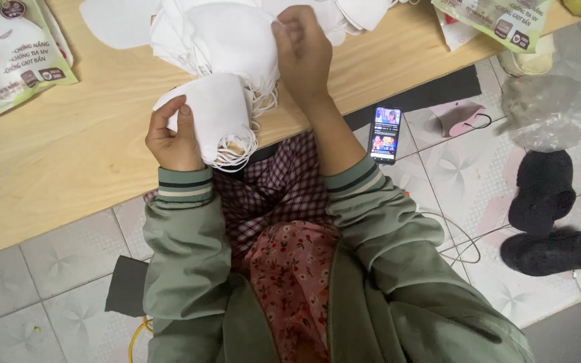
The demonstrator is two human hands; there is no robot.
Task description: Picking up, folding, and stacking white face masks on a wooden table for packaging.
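Left hand point(173, 138) pinches mask stack point(220, 117) (long axis upright); right hand point(302, 54) grips pile point(237, 37).

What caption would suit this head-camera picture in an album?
Seated at a wooden board, left hand grips a stack of white masks while right hand reaches into the pile.

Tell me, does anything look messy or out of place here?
A little. One pink mask lies alone on the tiled floor, apart from the white masks heaped loosely on the wooden board. The left hand grips a small stack of masks; the right hand reaches into the heap.
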